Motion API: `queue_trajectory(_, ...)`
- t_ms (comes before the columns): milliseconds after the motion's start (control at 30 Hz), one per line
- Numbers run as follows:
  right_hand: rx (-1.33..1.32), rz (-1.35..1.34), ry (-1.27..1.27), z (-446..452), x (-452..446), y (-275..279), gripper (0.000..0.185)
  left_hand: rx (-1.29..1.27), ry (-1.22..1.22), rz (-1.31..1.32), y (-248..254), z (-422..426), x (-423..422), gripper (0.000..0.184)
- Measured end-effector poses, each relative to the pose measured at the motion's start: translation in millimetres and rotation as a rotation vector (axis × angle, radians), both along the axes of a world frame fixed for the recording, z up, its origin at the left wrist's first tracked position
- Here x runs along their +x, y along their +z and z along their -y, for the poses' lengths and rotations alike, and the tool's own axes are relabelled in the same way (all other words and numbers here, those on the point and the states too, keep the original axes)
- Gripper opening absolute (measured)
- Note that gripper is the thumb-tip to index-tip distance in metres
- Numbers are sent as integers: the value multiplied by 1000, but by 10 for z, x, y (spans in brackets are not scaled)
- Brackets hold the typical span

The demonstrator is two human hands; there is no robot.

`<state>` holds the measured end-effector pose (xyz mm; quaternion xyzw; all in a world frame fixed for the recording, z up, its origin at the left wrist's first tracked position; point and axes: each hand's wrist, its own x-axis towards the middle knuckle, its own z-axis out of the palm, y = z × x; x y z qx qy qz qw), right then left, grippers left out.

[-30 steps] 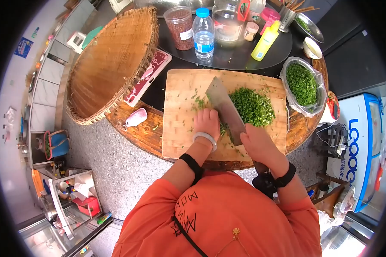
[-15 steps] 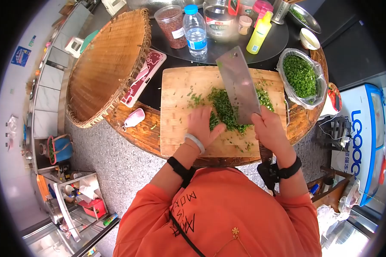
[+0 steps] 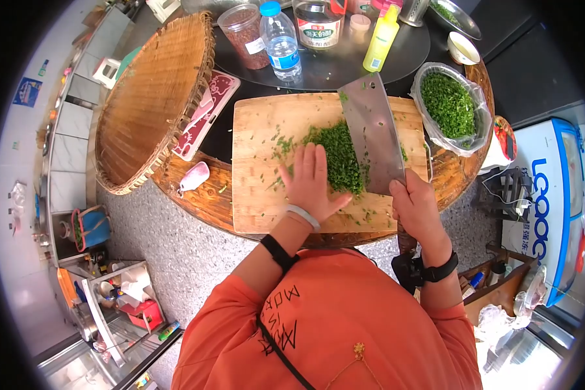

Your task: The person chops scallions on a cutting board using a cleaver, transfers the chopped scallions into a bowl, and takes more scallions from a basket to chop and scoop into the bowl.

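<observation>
A heap of chopped green herbs [image 3: 339, 155] lies on the wooden cutting board [image 3: 257, 123], with loose bits scattered around it. Spread at the heap's left edge, my left hand [image 3: 310, 184] rests with its fingers apart, holding nothing. In my right hand [image 3: 414, 203] is the handle of a broad cleaver [image 3: 375, 133]. Its blade leans along the right side of the heap and hides part of the board behind it. At the board's right stands a plastic-lined bowl [image 3: 480, 104] full of chopped greens [image 3: 446, 104].
A large woven bamboo tray [image 3: 149, 97] leans over the table's left side, next to a red-patterned board [image 3: 208, 120]. Behind the cutting board stand a tub of red flakes [image 3: 246, 39], a water bottle [image 3: 281, 49], a sauce jar [image 3: 318, 29] and a yellow bottle [image 3: 381, 40].
The cleaver has shifted right and tilted, showing more of its blade face. My left hand has spread wider beside the heap, which looks more gathered. The whole view has moved slightly.
</observation>
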<state>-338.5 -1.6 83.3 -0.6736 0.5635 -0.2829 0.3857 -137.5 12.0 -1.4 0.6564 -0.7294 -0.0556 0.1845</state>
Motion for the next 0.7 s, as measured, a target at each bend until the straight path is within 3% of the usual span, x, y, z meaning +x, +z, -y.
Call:
queue_trajectory(233, -42, 5, -10, 0, -34, -19, 15, 77, 77, 123, -20, 10, 138, 90)
queue_trajectory(300, 1, 51, -37, -2, -25, 9, 16, 78, 6, -88, 136, 14, 255, 75)
queue_trajectory(333, 49, 84, -70, -8, -26, 20, 17, 76, 8, -83, 78, 78, 332, 75)
queue_trajectory(400, 22, 76, -57, -2, -36, -1, 17, -97, -110, -132, -104, 372, 493, 56)
queue_trajectory(567, -2, 65, -55, -22, -20, 44, 18, -13, -299, 31, -111, 849, 717, 43)
queue_trajectory(700, -9, 64, -60, -39, -56, 18, 17, 40, -452, 49, -103, 598, 965, 32)
